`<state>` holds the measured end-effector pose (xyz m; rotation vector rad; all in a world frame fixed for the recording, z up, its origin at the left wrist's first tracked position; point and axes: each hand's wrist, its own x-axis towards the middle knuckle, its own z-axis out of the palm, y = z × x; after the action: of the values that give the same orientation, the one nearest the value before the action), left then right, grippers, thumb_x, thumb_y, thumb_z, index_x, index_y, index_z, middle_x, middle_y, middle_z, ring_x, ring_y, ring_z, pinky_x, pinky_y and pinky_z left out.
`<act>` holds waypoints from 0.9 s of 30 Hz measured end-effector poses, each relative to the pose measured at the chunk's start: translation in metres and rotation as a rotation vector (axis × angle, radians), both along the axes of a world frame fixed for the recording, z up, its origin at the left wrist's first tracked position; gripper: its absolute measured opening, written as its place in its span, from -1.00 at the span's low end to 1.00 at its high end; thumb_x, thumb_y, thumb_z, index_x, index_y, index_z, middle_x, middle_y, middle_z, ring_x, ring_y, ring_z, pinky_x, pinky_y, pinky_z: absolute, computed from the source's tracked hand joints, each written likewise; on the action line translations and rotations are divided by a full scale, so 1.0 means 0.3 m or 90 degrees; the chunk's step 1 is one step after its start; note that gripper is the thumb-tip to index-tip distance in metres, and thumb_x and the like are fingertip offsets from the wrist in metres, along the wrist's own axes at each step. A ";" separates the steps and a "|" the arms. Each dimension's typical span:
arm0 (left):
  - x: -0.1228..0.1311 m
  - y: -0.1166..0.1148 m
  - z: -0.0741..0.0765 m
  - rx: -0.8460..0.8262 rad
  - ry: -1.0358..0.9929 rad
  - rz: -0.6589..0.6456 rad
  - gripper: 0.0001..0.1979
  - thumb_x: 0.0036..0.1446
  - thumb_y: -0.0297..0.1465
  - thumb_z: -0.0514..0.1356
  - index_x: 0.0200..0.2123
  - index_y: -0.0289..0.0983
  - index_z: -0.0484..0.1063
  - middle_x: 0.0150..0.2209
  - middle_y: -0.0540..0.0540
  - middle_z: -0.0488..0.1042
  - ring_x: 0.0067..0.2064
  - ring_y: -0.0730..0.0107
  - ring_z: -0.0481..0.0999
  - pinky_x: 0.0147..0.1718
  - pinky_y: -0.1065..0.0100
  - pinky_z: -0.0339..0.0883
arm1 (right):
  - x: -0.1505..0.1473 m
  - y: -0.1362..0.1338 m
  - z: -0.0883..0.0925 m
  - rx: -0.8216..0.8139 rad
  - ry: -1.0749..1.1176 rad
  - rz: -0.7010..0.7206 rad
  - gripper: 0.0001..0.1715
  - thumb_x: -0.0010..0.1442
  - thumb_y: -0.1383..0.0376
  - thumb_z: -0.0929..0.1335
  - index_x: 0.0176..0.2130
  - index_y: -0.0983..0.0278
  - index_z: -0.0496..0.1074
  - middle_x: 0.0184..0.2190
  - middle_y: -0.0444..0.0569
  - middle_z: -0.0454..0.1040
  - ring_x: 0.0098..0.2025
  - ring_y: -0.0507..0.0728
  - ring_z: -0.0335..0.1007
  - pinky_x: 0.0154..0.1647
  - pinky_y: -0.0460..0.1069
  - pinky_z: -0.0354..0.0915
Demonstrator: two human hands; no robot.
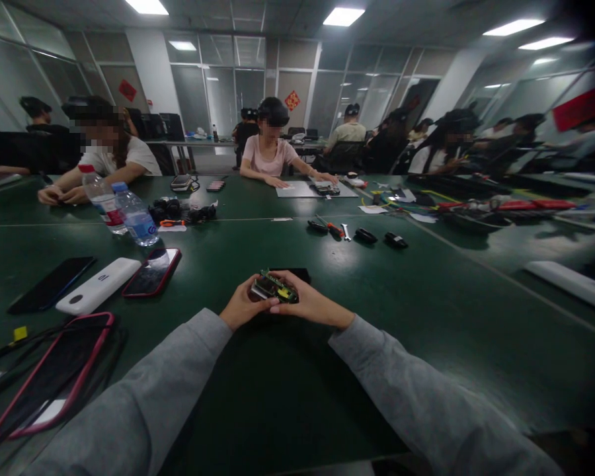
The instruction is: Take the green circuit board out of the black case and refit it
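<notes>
Between both hands is a small electronic assembly with a green circuit board [282,291], a yellow part and a silvery block on its left side. My left hand [242,303] grips its left end, with the thumb along the near edge. On the other end my right hand [311,303] is closed, its thumb meeting the left thumb at the front. The board is tilted, and the fingers hide its ends and underside. Just behind the hands a flat black object [302,272] shows in part; its kind I cannot make out.
To the left are a white power bank [99,285], a red-edged phone [153,272], a pink-cased phone [54,377] with cables and two water bottles [137,217]. Farther off lie a screwdriver [333,229] and a wrench [346,233]. Across the table a person [272,149] works on another board.
</notes>
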<state>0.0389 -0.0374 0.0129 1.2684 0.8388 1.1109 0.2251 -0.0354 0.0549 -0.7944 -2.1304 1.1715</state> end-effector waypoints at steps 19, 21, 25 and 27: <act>-0.024 0.029 0.012 -0.040 -0.035 0.112 -0.41 -0.02 -0.10 0.16 0.01 -0.31 0.19 -0.38 -0.07 0.45 -0.56 0.52 0.42 -0.54 0.44 0.28 | 0.122 0.137 0.015 0.269 -0.077 -0.207 -0.41 0.12 0.17 0.31 0.12 0.21 0.17 0.04 0.01 0.28 0.04 0.15 0.24 0.08 0.12 0.16; -0.022 0.029 0.013 -0.045 -0.032 0.119 -0.43 -0.02 -0.09 0.16 -0.01 -0.31 0.20 -0.39 -0.06 0.45 -0.56 0.52 0.42 -0.54 0.43 0.28 | 0.106 0.136 0.000 0.301 -0.110 -0.171 -0.42 0.11 0.20 0.32 0.12 0.20 0.18 0.03 0.01 0.29 0.04 0.14 0.23 0.09 0.13 0.14; -0.019 0.030 0.013 -0.045 -0.024 0.109 -0.45 -0.01 -0.10 0.15 -0.02 -0.31 0.21 -0.40 -0.04 0.44 -0.56 0.52 0.42 -0.53 0.42 0.27 | 0.079 0.138 -0.006 0.337 -0.165 -0.108 -0.42 0.10 0.22 0.32 0.11 0.21 0.19 -0.03 0.02 0.33 -0.01 0.14 0.26 0.02 0.12 0.20; -0.018 0.030 0.016 -0.046 -0.017 0.110 -0.46 0.01 -0.11 0.14 -0.02 -0.31 0.21 -0.40 -0.04 0.43 -0.56 0.53 0.41 -0.53 0.43 0.28 | 0.078 0.144 0.001 0.338 -0.175 -0.092 -0.41 0.10 0.23 0.33 0.12 0.21 0.19 -0.04 0.01 0.34 -0.02 0.13 0.26 0.00 0.11 0.21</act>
<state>0.0335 -0.0285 0.0176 1.1355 0.9749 1.2203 0.2484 0.0077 0.0553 -0.8727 -2.3986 0.4005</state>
